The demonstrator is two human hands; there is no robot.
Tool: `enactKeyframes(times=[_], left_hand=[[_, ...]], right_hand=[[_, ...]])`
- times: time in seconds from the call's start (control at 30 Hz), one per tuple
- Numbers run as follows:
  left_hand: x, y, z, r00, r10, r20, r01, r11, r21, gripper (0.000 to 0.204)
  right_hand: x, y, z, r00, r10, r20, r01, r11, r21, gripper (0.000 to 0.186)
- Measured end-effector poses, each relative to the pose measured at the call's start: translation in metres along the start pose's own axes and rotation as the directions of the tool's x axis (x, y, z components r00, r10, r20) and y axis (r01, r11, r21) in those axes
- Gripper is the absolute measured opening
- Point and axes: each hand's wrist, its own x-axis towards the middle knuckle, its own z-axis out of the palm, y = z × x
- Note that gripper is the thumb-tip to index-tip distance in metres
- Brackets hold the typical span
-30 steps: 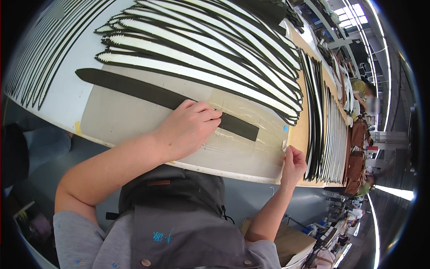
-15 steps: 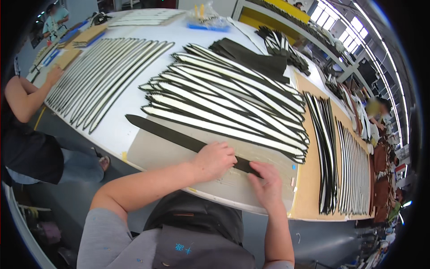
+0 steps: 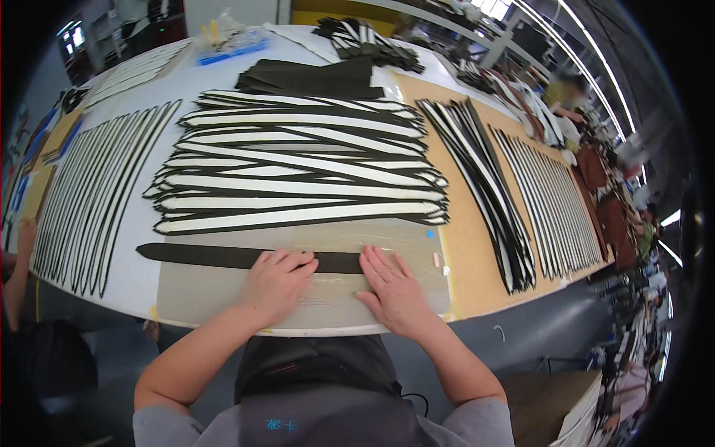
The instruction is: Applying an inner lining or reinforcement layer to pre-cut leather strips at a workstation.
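Observation:
A long, dark, flat strip [image 3: 201, 255] with a tapered left end lies crosswise on the grey mat [image 3: 216, 298] before me. My left hand [image 3: 279, 287] is closed over its middle, fingers bent and pressed together; a small dark bit shows at the fingertips. Flat over the strip's right end rests my right hand [image 3: 395, 290], fingers stretched out and thumb apart, hiding that end. Just beyond the mat's working area lies a broad pile of white strips with dark edges [image 3: 298, 160]. Behind that pile is a stack of plain dark strips [image 3: 305, 78].
Rows of edged strips lie at left [image 3: 104, 194] and far right [image 3: 551, 208], with a dark-and-white bundle [image 3: 484, 194] on brown board. A blue tray [image 3: 231, 51] with plastic bags stands at the back. Another person's arm [image 3: 22, 253] is at the left edge.
My view has turned, so the table sits straighter. My right hand has flattened from a bent hold at the strip's right end. My left hand stays closed on the strip.

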Motion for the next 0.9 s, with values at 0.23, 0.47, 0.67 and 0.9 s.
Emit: enactKeyframes(times=[0.23, 0.47, 0.67, 0.9], left_hand=[[0.004, -0.003, -0.002, 1.0, -0.021, -0.016, 0.019, 0.997, -0.079, 0.028], [0.027, -0.008, -0.015, 0.992, -0.088, 0.087, 0.1, 0.983, -0.156, 0.03], [0.036, -0.008, -0.023, 0.993, -0.078, 0.084, 0.088, 0.989, -0.119, 0.035], [0.042, -0.007, -0.035, 0.959, -0.189, 0.212, 0.246, 0.926, -0.287, 0.045]], right_hand=[[0.006, 0.01, -0.002, 0.995, 0.068, -0.079, -0.062, 0.995, 0.079, 0.053], [0.035, 0.021, -0.011, 0.98, 0.197, -0.032, -0.182, 0.948, 0.261, 0.048], [0.052, 0.019, -0.017, 0.954, 0.262, 0.144, -0.295, 0.903, 0.312, 0.033], [0.026, 0.029, -0.043, 0.938, 0.346, 0.026, -0.271, 0.685, 0.676, 0.022]])
